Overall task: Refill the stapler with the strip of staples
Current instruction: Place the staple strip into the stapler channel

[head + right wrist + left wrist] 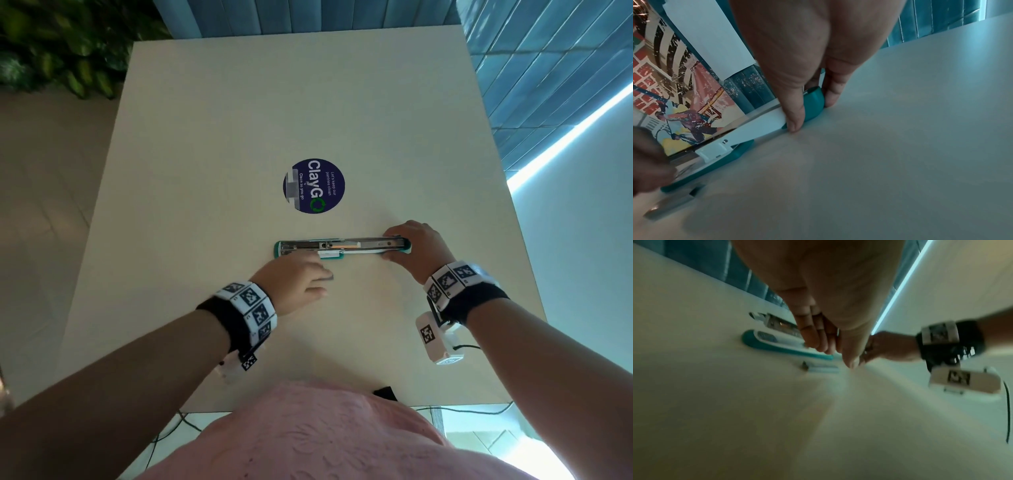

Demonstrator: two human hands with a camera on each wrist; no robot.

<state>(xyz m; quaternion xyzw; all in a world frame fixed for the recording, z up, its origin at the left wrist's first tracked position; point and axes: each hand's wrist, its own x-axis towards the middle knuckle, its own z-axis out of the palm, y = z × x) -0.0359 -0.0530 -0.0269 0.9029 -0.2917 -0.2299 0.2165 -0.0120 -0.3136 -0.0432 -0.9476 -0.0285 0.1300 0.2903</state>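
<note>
Right hand: right hand (416, 245) pinches the far-right end of the stapler (342, 247), thumb on the near side and fingers (831, 95) on the far side, holding the teal tip down on the table (239, 120).
Left hand: left hand (298, 281) hovers low just in front of the stapler's left half, fingers loosely curled and bunched, thumb tip at or close to the tabletop; it grips nothing that I can make out.
Stapler: swung fully open and lying flat in a long line, metal magazine channel facing up on the left part, teal and white shell beneath and to the right.
Strip of staples: strip of staples (823, 369) lies on the table just in front of the stapler, beside the left thumb tip; in the head view only its end peeks out past the fingers.
Step in hand: picking up the strip, by my reading.
Doing it well: pinch the strip by its long sides near the middle so it does not snap, keep it level with legs down, and line it up with the channel before lowering; the right hand should keep the body pinned so it cannot slide.
Around: round blue sticker (313, 185) on the table beyond the stapler.
</note>
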